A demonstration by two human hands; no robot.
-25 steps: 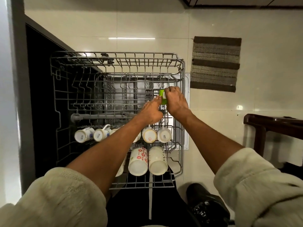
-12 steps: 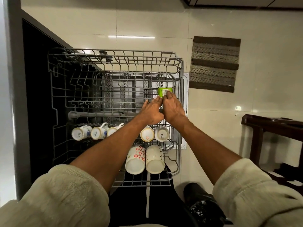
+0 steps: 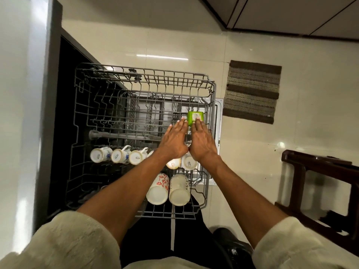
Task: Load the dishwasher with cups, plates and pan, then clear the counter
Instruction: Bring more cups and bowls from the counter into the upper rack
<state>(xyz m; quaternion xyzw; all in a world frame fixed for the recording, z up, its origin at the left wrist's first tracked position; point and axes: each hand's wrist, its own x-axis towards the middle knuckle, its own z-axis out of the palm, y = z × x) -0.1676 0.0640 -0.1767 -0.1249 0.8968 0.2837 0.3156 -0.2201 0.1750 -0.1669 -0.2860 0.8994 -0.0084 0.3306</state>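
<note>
The dishwasher's grey wire upper rack is pulled out below me. A small green square container sits upside down in the rack's far right part. My left hand and my right hand lie side by side over the rack, fingers straight, with the fingertips touching the container's near edge. A row of small white cups lies on the near left of the rack, two more cups sit under my wrists, and two tall white mugs lie closest to me.
The dark open dishwasher cavity is on the left. A striped brown mat lies on the tiled floor to the right of the rack. A dark wooden stool stands at the right edge. My black shoe is below the rack.
Both hands gripped the green container a second ago. They have since set it down in the rack, uncurled, and now only the straightened fingertips touch it.
</note>
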